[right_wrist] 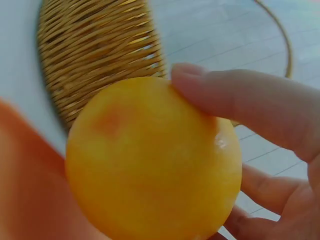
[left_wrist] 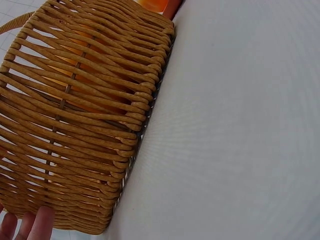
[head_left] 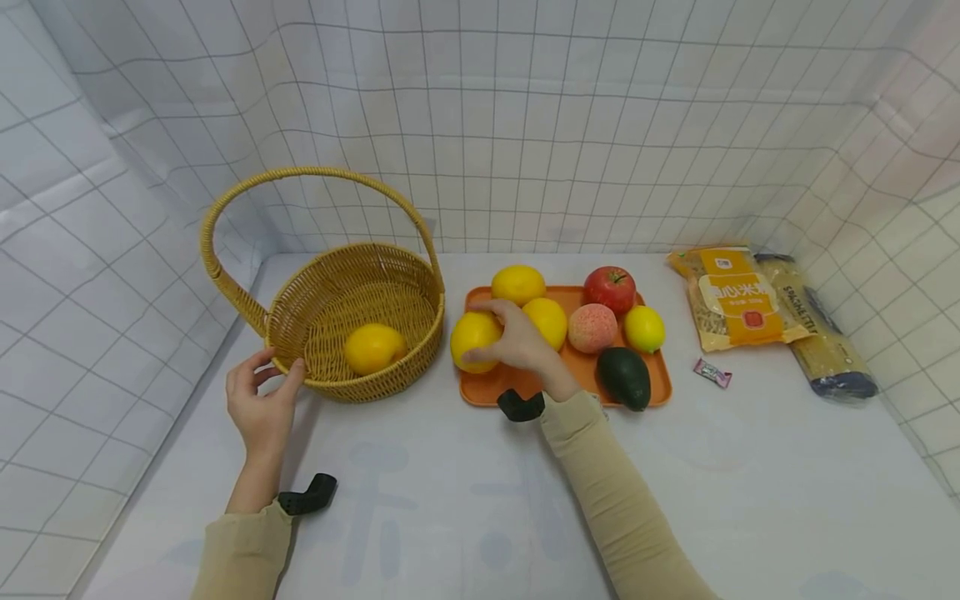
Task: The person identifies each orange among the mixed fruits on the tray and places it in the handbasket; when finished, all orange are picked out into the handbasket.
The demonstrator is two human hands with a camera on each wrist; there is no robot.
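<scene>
My left hand (head_left: 261, 404) grips the near-left rim of the wicker basket (head_left: 360, 391), which has a tall arched handle. In the left wrist view, a few fingertips (left_wrist: 42, 225) lie against the woven side (left_wrist: 75, 125). One yellow mango-like fruit (head_left: 372, 348) lies inside the basket. My right hand (head_left: 522, 340) holds another round yellow fruit (head_left: 471, 343) at the left end of the orange tray (head_left: 487, 390). In the right wrist view the thumb and fingers curl round this yellow fruit (right_wrist: 150, 160), which has a faint orange blush.
The tray also bears more yellow fruits (head_left: 517, 284), a red pomegranate-like fruit (head_left: 609, 289), a pink peach (head_left: 592, 327), a lemon (head_left: 644, 328) and an avocado (head_left: 625, 377). To the right lie a small wrapped candy (head_left: 712, 372) and two food packets (head_left: 738, 300).
</scene>
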